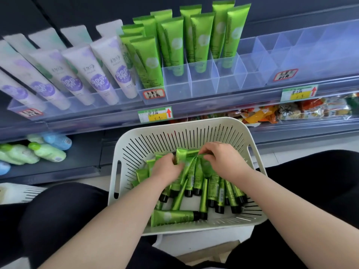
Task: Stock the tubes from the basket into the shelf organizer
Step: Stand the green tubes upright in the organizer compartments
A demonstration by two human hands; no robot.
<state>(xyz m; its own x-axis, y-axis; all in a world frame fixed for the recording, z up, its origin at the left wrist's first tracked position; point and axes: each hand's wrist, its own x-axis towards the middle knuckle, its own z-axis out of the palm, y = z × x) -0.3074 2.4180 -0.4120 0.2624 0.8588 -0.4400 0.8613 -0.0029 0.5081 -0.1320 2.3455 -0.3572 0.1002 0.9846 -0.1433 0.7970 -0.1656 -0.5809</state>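
A dark shelving unit [58, 12] fills the view, and its clear front rail [213, 105] carries green-and-yellow price labels [155, 114]. Below it lie pale green and blue bottles [46, 151] at left and bright snack packets [291, 110] at right. The floor [281, 154] is pale grey.

White-and-purple tubes [81, 78] are racked at upper left. Green and blue bottles [46, 150] are laid on the lower left shelf. Snack packets [291, 111] are stocked at lower right. Price tags [155, 114] are fixed to the shelf rail.
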